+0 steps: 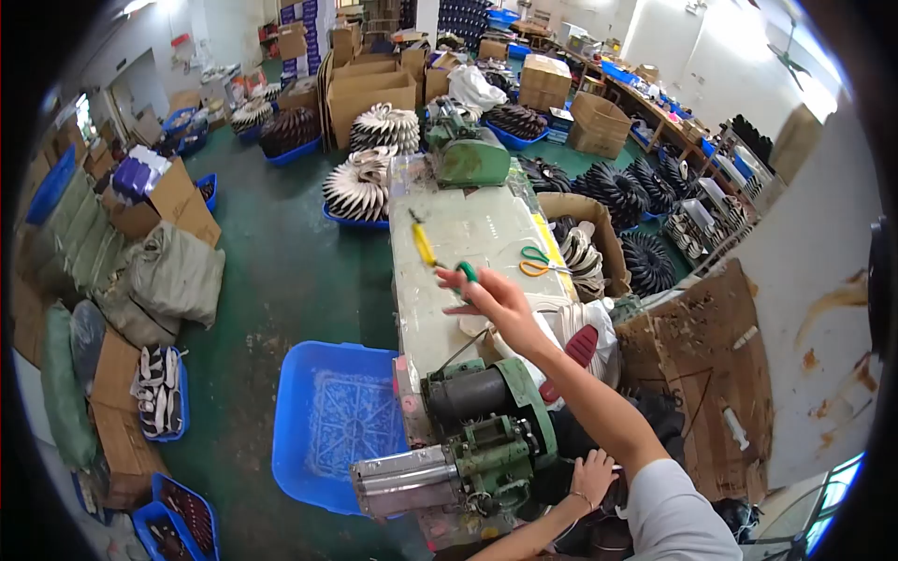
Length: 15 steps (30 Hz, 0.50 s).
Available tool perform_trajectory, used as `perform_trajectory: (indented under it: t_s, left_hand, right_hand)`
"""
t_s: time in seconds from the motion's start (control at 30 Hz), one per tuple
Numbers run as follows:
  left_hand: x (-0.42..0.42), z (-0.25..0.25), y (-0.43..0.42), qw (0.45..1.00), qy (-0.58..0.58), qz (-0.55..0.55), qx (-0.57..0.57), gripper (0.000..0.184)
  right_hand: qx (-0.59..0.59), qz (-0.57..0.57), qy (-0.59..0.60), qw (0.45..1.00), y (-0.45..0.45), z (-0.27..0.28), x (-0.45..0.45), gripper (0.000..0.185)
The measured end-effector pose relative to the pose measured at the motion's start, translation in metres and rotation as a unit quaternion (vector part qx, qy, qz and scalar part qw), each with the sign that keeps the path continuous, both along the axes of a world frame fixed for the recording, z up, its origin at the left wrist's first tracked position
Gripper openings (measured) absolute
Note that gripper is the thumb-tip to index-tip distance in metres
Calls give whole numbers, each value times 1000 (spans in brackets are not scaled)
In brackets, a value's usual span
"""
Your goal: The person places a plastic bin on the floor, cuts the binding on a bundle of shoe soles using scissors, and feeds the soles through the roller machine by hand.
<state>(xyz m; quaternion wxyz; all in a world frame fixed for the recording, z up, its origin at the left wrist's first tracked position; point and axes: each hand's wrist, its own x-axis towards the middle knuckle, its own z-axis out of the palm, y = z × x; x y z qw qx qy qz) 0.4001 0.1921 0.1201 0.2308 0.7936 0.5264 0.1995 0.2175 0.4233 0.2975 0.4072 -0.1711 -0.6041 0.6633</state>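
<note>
My right hand (496, 304) reaches over the long worktable (449, 206), its fingers stretched out and apart, slightly blurred. A green ring-shaped item (466, 271) is right at its fingers; I cannot tell whether they touch it. Just beyond lies a yellow-handled tool (424, 245) with a thin dark tip. Scissors (537, 262) with green and orange handles lie to the right of that hand. Low in the view, my left hand (592, 477) has its fingers bent over something dark, whose kind is hidden in the dark area around it. A red shoe sole (581, 348) is under my right forearm.
A green machine with a metal roller (402, 477) stands at the near end of the table, another green machine (472, 157) at the far end. A blue basket (292, 421) is on the floor at left. Cardboard (702, 365) leans at right. Bundles of straps (360, 182) stand beyond.
</note>
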Motion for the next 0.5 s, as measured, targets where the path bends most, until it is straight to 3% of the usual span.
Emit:
perform_trajectory:
  t_s: [0.03, 0.1, 0.17, 0.2, 0.23, 0.3, 0.33, 0.37, 0.4, 0.43, 0.47, 0.5]
  left_hand:
    - [5, -7, -3, 998, -43, 29, 23, 31]
    - [9, -11, -6, 999, -24, 14, 21, 33]
    - [3, 0, -12, 997, -79, 19, 10, 37]
    - [0, 1, -16, 994, -107, 12, -3, 40]
    - [-1, -3, -21, 988, -155, 3, -10, 46]
    - [-6, -23, -25, 945, -326, -31, 5, 52]
    - [-20, -13, -27, 926, -366, -45, -77, 50]
    - [-35, 8, -23, 891, -407, -17, -201, 39]
    - [-57, 61, -27, 881, -464, 12, -89, 28]
    - [-70, 65, -26, 810, -552, 101, -169, 26]
    - [-84, 73, -15, 750, -624, 143, -165, 24]
    - [-104, 109, -7, 762, -612, 134, -163, 32]
  right_hand:
    - [41, -13, -14, 999, -23, 19, 19, 26]
    - [133, -56, -136, 980, -61, 43, 67, 19]
    - [335, -105, -194, 916, -100, 74, 108, 15]
    - [314, -125, -211, 917, -124, 85, 125, 18]
    - [365, -132, -219, 895, -142, 91, 143, 15]
    - [439, -136, -229, 858, -176, 96, 178, 11]
    - [449, -128, -261, 845, -196, 100, 194, 13]
    - [455, -120, -293, 832, -215, 101, 209, 17]
    - [483, -129, -299, 813, -231, 96, 222, 20]
    - [476, -112, -335, 805, -250, 98, 235, 21]
    - [468, -95, -371, 796, -268, 100, 247, 22]
    - [493, -92, -367, 784, -281, 92, 258, 21]
